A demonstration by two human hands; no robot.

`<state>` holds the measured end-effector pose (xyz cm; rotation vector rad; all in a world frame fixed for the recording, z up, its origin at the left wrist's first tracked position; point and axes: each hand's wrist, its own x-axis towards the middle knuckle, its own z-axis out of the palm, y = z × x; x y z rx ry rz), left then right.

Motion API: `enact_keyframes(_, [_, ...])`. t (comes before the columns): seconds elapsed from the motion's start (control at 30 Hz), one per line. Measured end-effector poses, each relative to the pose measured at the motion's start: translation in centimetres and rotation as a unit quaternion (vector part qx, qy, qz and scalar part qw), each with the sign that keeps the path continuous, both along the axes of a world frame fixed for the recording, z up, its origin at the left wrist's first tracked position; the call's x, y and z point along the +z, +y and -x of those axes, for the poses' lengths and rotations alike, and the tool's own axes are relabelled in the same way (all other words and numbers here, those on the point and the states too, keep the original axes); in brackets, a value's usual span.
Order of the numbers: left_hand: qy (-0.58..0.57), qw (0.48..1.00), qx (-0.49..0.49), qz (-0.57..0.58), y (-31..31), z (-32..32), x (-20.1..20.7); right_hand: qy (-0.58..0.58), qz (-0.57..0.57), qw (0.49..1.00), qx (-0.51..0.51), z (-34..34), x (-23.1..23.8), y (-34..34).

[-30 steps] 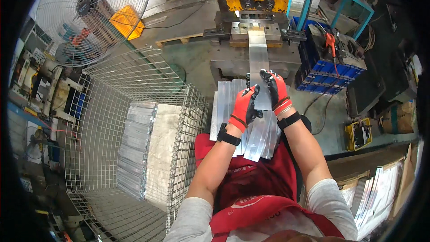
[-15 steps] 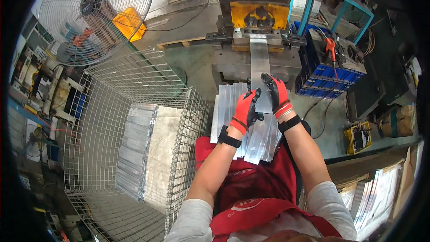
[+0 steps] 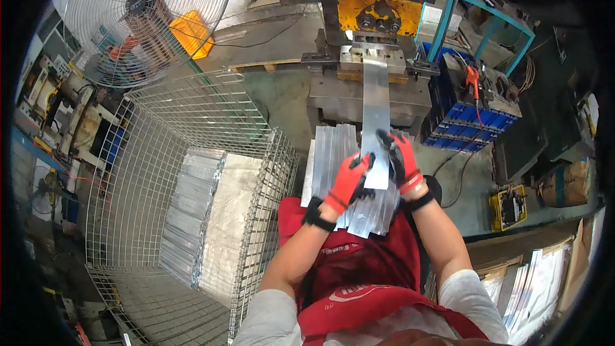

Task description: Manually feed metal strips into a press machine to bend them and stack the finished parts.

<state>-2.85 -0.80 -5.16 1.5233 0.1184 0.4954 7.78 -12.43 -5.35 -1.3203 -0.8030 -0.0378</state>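
A long flat metal strip [image 3: 376, 106] runs from the die block [image 3: 351, 57] of a press toward my body. Its far end lies at the die and its near end is between my hands. Both hands wear red gloves with black palms and fingertips. At the left edge of the strip, my left hand [image 3: 348, 182] pinches it near its close end. My right hand [image 3: 402, 161] grips the opposite edge, a little farther forward, thumb side on the metal. Beneath them lies a pile of similar strips [image 3: 333, 154], partly hidden by my hands.
A wire mesh cage [image 3: 256, 218] at left holds stacked strips [image 3: 192, 218] and a pale sheet [image 3: 232, 218]. Behind it stands a large fan [image 3: 144, 6]. Blue crates [image 3: 464, 115] sit right of the press [image 3: 368, 93]; a yellow basket [image 3: 494, 211] is nearer.
Both hands have come toward my body with the strip. Its near end now reaches lower, and more of its length shows in front of the die.
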Motion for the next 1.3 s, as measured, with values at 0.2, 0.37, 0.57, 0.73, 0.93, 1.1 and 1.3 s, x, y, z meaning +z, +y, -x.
enact_keyframes(0.2, [0.154, 0.930, -0.065, -0.326, 2.5, 8.3, 5.1, -0.318, 0.345, 0.844, -0.258, 5.5, 11.4, -2.9])
enact_keyframes(0.37, [0.125, 0.814, -0.097, -0.558, 3.5, 10.3, 9.0, -0.481, 0.511, 0.711, -0.033, 5.6, 12.9, -3.7])
enact_keyframes(0.57, [0.016, 0.941, 0.134, -0.310, 5.5, 10.0, 11.2, -0.303, 0.475, 0.825, -0.035, 3.8, 11.8, -4.7])
enact_keyframes(0.73, [0.088, 0.971, -0.084, 0.205, 4.7, 8.8, 3.7, 0.182, 0.228, 0.956, -0.006, 0.2, 8.8, -2.3])
enact_keyframes(0.93, [0.160, 0.864, -0.283, 0.385, -0.7, 5.5, 4.4, 0.290, -0.038, 0.956, 0.036, -2.9, 6.0, 1.1])
enact_keyframes(1.1, [0.199, 0.880, -0.227, 0.366, -0.4, 2.3, 6.1, 0.279, 0.015, 0.960, 0.024, -5.4, 5.5, 1.6])
enact_keyframes(1.3, [0.221, 0.890, -0.204, 0.343, -0.3, 1.5, 5.7, 0.245, 0.063, 0.967, -0.044, -5.8, 4.2, 2.9])
